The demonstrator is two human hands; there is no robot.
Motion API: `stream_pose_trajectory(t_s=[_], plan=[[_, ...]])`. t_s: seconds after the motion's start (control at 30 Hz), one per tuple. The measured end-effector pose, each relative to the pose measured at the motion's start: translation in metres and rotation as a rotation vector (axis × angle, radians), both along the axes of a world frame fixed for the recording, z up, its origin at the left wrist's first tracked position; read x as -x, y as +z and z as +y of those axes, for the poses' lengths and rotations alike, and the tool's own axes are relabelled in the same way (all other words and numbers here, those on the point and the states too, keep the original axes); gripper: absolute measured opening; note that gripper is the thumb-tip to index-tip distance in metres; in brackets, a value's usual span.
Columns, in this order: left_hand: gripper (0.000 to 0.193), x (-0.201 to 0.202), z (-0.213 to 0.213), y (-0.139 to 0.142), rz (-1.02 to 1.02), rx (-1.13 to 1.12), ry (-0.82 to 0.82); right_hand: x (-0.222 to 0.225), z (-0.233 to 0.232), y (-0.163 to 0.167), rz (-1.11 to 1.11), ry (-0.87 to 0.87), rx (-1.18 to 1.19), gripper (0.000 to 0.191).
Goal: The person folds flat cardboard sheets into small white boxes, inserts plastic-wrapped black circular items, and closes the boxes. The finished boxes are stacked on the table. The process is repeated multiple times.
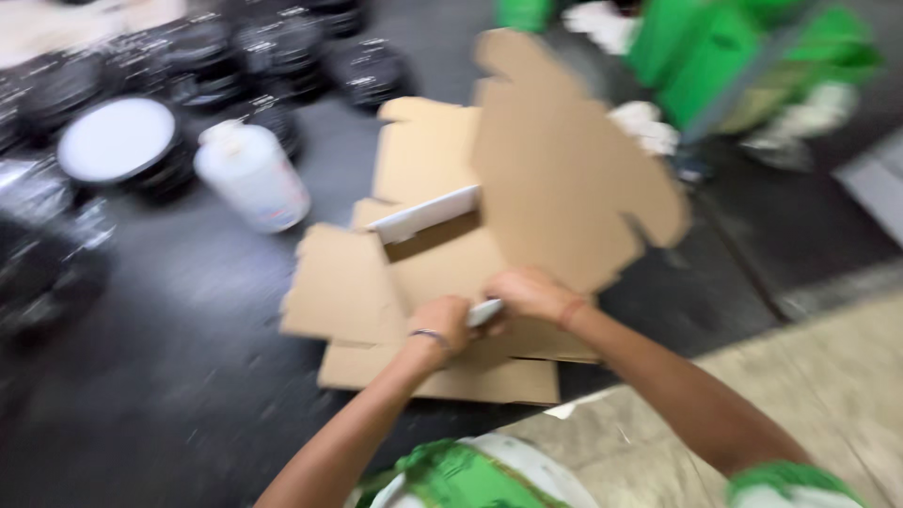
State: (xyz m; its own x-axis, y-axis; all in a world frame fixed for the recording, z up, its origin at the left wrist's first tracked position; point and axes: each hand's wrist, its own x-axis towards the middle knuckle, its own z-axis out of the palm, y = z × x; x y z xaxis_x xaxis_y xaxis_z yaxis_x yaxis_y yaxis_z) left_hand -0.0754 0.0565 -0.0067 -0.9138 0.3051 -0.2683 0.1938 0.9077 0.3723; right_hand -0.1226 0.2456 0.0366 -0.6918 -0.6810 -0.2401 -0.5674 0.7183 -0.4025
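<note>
A flat brown cardboard box blank (pixel 428 273) lies on the dark floor, one large die-cut flap (pixel 564 160) raised up at the right. Its inner side shows a white strip (pixel 425 214). My left hand (pixel 440 325) and my right hand (pixel 529 293) meet at the near edge of the cardboard, both gripping a folded white-edged flap (pixel 485 312) between them. More cardboard sheets (pixel 451 376) lie stacked under it. The picture is blurred by motion.
A white plastic bottle (pixel 252 177) lies on the floor at the left beside a round white-topped container (pixel 118 141). Several black lidded containers (pixel 282 47) crowd the back left. Green and white items (pixel 724 56) sit at the back right. A pale stone ledge (pixel 800 395) runs at the near right.
</note>
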Motion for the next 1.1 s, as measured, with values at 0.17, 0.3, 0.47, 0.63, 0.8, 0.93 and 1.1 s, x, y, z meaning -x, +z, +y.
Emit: stream_pose_trajectory(t_s=[0.17,0.3,0.47,0.63,0.8,0.93,1.1], plan=[[0.013,-0.018,-0.010,0.001,0.160,0.083,-0.020,0.004,-0.016,0.012,0.093,0.121,-0.149,0.040],[0.015,-0.011,-0.017,-0.005,0.047,0.013,0.001,0.019,-0.024,0.010,0.020,0.201,-0.232,0.037],[0.021,0.018,-0.007,-0.028,0.001,0.043,-0.042,0.032,-0.027,0.005,-0.049,0.181,-0.291,0.030],[0.035,0.040,0.000,-0.038,-0.087,0.057,-0.107,0.031,-0.036,0.005,-0.041,0.199,-0.206,0.044],[0.026,0.003,0.007,-0.027,0.149,-0.186,-0.172,0.031,-0.054,0.011,0.158,0.193,-0.682,0.054],[0.027,-0.036,-0.028,0.030,0.461,-0.635,-0.059,0.053,-0.079,0.006,0.295,0.181,-0.680,0.052],[0.028,-0.068,-0.208,0.131,1.052,-0.635,0.446,0.059,-0.096,-0.007,0.362,0.199,-0.647,0.049]])
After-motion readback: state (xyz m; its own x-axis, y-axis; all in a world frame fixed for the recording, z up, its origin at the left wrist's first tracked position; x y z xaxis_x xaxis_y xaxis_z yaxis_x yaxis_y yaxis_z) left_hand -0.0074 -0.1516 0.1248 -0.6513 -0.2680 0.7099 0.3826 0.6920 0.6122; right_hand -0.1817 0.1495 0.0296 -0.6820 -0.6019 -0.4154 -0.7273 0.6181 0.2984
